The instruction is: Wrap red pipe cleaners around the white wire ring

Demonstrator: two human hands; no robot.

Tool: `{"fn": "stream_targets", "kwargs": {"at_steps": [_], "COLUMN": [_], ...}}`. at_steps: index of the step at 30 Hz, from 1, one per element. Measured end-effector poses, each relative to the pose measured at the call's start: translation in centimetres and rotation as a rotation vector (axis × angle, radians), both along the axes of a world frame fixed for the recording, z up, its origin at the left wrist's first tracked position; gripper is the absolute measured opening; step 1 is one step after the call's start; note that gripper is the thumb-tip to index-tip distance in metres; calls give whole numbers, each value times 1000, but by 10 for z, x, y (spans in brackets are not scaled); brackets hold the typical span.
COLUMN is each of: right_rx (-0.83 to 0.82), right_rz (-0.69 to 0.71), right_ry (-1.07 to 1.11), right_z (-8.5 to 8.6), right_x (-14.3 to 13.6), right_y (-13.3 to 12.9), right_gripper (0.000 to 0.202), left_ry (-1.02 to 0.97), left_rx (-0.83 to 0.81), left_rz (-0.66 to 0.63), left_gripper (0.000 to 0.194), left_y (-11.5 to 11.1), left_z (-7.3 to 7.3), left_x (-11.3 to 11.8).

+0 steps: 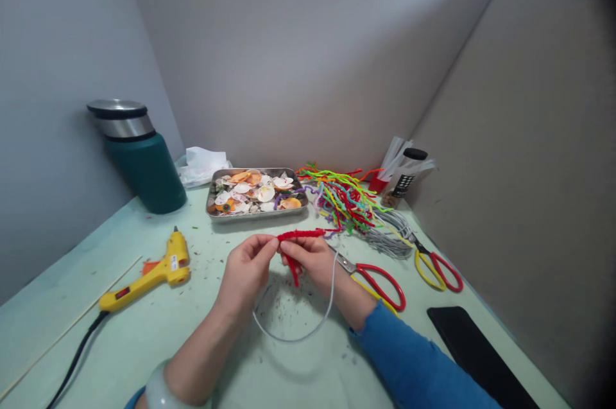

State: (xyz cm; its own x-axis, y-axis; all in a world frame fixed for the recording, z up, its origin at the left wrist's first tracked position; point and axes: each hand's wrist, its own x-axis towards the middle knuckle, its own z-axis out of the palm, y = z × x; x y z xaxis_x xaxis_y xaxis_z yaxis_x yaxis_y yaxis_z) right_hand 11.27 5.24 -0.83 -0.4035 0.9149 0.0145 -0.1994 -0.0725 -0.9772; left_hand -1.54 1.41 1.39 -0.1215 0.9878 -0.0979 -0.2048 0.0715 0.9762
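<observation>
Both of my hands meet above the middle of the table, pinching a bent red pipe cleaner [302, 234]. One arm of it points right and another hangs down between the hands. My left hand [248, 271] grips it at the bend with thumb and forefinger. My right hand [310, 261] is closed on it just beside the left fingertips. A thin grey-white cord [301, 339] curves in a loop below the hands; where its ends are held is hidden by my fingers. Scissors with red and yellow handles [382, 284] lie partly behind my right wrist.
A yellow glue gun [154, 274] and a thin stick [72, 329] lie left, near a green bottle [147, 168]. Behind are a metal tray [257, 217] of shells and a pile of pipe cleaners [344, 197]. Grey cord [389, 235], more scissors [437, 268] and a black phone-like slab [476, 351] lie right.
</observation>
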Motion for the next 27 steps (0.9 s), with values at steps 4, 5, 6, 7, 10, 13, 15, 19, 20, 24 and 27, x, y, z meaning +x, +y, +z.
{"fn": "stream_targets", "kwargs": {"at_steps": [4,5,6,7,10,13,15,19,20,24,27], "right_rx": [-36,-38,-39,-39,-23,10,27,80,94,158,213], "right_rz": [101,95,78,55,18,65,62,14,14,3,-6], "right_ry": [79,76,77,84,122,152,155,112,98,53,38], "right_z": [-6,-8,-10,-11,-13,-11,-9,-6,-5,-6,-7], "right_x": [3,3,3,3,3,3,5,7,8,9,9], "right_y": [3,4,5,6,6,4,3,3,3,3,2], "right_gripper": [34,35,35,33,32,31,31,32,32,29,28], "left_ry": [-214,-233,-249,-264,-312,-323,-306,-251,-243,-240,-241], "left_rx": [-55,-56,-58,-62,-63,-61,-66,-86,-89,-96,-106], "left_rz": [-140,-164,-184,-201,-237,-259,-277,-281,-274,-243,-216], "left_gripper": [24,24,23,23,22,20,20,23,23,23,23], "left_y": [-1,-1,-1,-1,-1,-1,-1,-1,-1,-1,-1], "left_z": [4,3,3,3,2,3,4,4,5,5,5], "left_x": [-2,-3,-3,-4,-5,-6,-6,-6,-6,-6,-5]}}
